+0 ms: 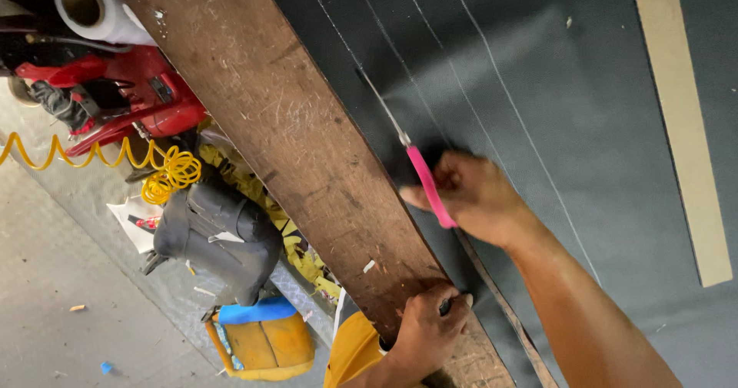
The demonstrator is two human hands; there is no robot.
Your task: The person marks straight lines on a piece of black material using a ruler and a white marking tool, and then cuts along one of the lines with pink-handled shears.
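Right hand [470, 194] clenched round pink-handled cutter [429, 184], blade on dark sheet [584, 103]; left hand [427, 333] grips wooden plank [300, 134] edge.

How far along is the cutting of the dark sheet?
Done: white lines are marked on the dark sheet. In hand: the right hand runs a pink knife along the plank, which the left hand steadies. Left: the sheet ahead of the blade looks uncut.

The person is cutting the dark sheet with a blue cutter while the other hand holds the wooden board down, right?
Not quite: the head view shows the cutter in the right hand has a pink handle, not blue. The left hand does hold the wooden board on the dark sheet.
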